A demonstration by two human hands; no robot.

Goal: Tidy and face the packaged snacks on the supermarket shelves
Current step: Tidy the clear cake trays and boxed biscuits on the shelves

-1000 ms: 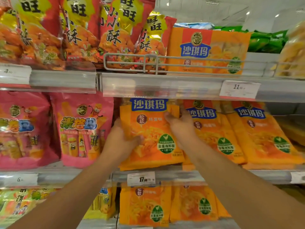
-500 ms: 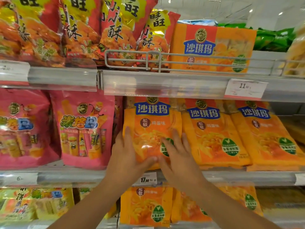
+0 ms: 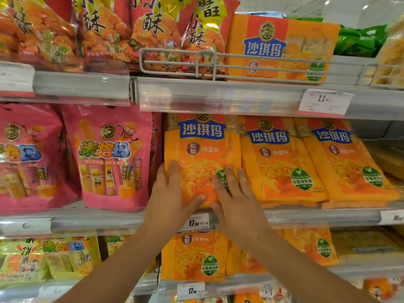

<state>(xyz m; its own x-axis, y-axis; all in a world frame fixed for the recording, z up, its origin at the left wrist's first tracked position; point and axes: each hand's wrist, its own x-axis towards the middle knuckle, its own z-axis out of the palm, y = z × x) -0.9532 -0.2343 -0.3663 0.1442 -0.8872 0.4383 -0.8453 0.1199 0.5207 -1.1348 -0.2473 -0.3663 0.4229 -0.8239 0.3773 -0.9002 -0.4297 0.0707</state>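
An orange snack bag (image 3: 202, 158) is being pressed flat against the stock behind it on the middle shelf (image 3: 306, 215), standing upright at the left end of a row of three like bags. The left hand (image 3: 168, 193) is being laid on the bag's lower left part, fingers straight and close together, thumb spread along the bottom edge. The right hand (image 3: 234, 193) is being laid on its lower right part, fingers straight and slightly apart, partly covering the green badge. Nothing is being gripped by either hand. The two thumbs are being held near each other, just above the price tag (image 3: 197, 223) clipped to the shelf edge.

Just beside the pressed bag, two more orange bags (image 3: 282, 162) are being shown leaning back. To the left, pink snack bags (image 3: 113, 158) are being displayed on the same shelf. The upper shelf (image 3: 218, 95) is being fronted by a clear plastic strip and a grey wire rail (image 3: 196, 62), behind which red and yellow bags (image 3: 105, 29) and an orange box-shaped pack (image 3: 282, 47) are being kept. On the lower shelf, further orange bags (image 3: 194, 256) and yellow-green bags (image 3: 43, 259) are being stocked. A pale ceiling (image 3: 349, 9) with lights is being seen at the upper right.
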